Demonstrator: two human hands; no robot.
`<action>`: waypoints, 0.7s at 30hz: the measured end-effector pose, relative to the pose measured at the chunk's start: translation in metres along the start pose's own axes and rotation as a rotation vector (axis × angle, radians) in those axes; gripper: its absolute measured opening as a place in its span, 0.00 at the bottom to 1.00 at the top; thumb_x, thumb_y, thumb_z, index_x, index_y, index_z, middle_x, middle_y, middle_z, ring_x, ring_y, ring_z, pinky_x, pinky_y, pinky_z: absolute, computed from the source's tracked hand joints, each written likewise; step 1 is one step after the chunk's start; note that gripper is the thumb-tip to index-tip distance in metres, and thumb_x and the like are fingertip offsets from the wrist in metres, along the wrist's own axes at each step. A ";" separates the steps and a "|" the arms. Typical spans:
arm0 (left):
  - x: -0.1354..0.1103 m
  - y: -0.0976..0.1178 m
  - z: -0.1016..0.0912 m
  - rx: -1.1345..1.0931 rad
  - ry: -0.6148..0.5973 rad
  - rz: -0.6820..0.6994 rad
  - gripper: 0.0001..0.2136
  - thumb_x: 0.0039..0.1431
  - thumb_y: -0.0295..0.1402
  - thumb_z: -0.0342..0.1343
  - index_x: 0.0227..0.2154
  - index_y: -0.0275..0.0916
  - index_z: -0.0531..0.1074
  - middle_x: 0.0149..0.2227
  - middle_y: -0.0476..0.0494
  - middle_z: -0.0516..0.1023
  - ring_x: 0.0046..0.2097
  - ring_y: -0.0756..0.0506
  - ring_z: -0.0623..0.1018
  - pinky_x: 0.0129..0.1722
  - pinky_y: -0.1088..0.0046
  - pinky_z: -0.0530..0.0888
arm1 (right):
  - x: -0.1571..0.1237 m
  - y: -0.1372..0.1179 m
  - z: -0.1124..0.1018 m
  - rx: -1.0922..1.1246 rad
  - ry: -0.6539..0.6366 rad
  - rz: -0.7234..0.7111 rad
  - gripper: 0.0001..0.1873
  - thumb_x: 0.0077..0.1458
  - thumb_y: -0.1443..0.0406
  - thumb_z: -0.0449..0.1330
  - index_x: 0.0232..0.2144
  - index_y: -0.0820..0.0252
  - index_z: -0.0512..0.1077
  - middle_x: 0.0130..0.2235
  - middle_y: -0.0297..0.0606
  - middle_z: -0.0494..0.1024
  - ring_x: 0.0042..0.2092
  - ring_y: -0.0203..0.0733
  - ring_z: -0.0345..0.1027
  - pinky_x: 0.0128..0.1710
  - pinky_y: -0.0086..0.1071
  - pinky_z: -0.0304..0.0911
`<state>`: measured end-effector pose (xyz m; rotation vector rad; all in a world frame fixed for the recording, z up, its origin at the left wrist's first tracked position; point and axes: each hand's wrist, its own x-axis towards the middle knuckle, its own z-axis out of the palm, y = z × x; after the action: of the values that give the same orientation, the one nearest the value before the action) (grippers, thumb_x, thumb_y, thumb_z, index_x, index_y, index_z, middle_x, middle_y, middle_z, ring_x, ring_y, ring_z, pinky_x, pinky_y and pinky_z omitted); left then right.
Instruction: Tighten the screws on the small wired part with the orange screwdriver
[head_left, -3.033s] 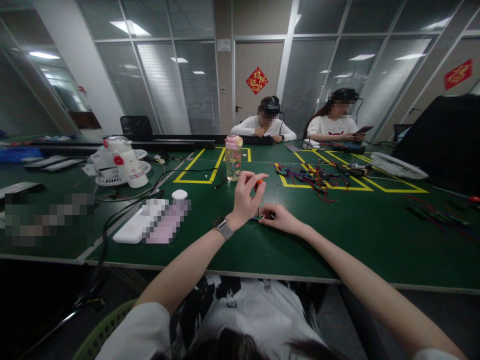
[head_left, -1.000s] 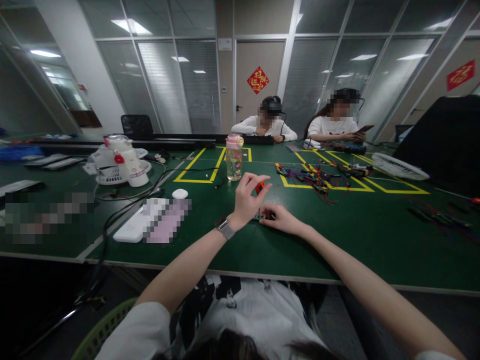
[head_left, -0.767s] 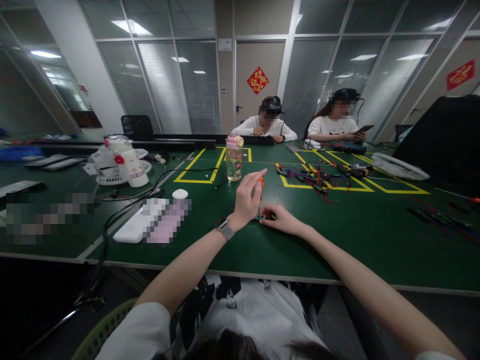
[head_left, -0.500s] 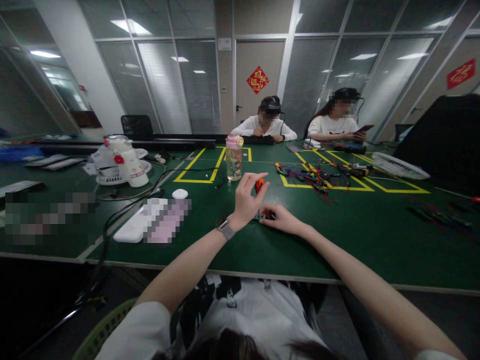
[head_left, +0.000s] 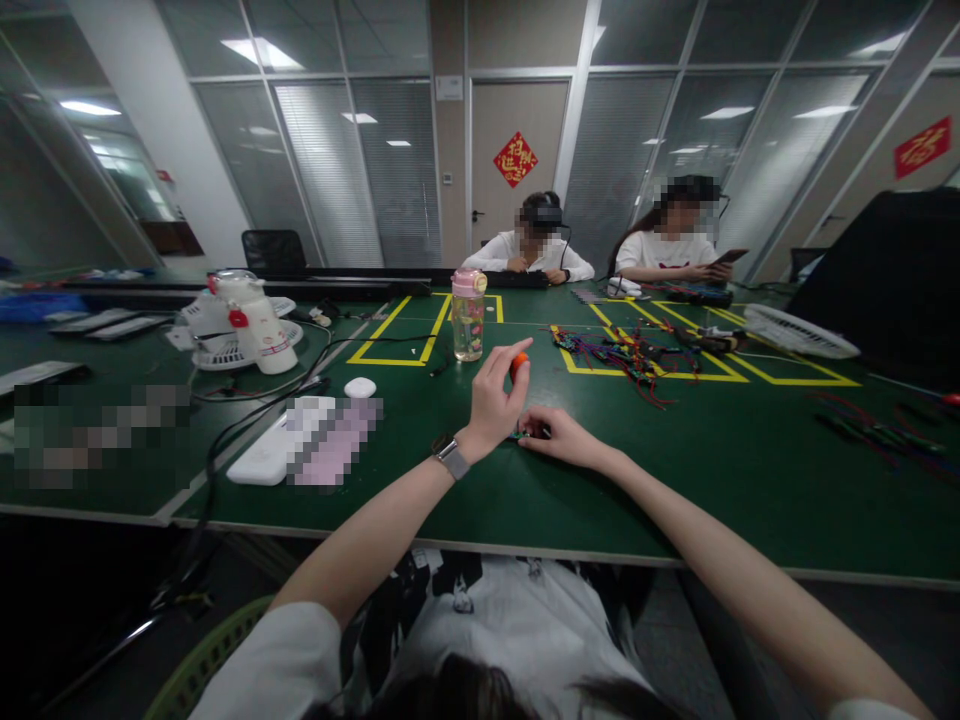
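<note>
My left hand (head_left: 496, 395), with a watch (head_left: 450, 456) on its wrist, is closed round an upright screwdriver (head_left: 519, 362). Only the orange top of its handle shows between thumb and fingers; the rest is hidden. Just to the right and lower, my right hand (head_left: 556, 437) rests on the table with its fingers curled onto a small green circuit board (head_left: 517, 436). Most of the board is covered by my fingers. The screwdriver's tip cannot be seen.
A water bottle (head_left: 469, 318) stands just beyond my left hand. Wired circuit boards (head_left: 626, 350) lie in a tangle farther right on the green table (head_left: 600, 520). A white case (head_left: 281, 445) and black cables (head_left: 217, 450) are at left. Two people (head_left: 529, 255) sit across.
The fingers of my left hand have turned slightly on the screwdriver, and less of its handle shows. My right hand stays in place on the circuit board.
</note>
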<state>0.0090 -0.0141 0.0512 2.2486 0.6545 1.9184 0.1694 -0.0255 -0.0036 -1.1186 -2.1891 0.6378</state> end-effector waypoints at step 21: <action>-0.002 -0.001 0.002 0.070 0.027 0.004 0.11 0.65 0.35 0.51 0.47 0.40 0.70 0.37 0.45 0.69 0.40 0.48 0.71 0.42 0.71 0.70 | 0.000 0.000 0.000 0.014 0.000 -0.015 0.06 0.51 0.64 0.60 0.31 0.62 0.70 0.27 0.32 0.69 0.28 0.35 0.61 0.29 0.29 0.57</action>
<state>0.0103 -0.0133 0.0490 2.2701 0.7319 1.9611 0.1695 -0.0258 -0.0032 -1.0945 -2.1883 0.6456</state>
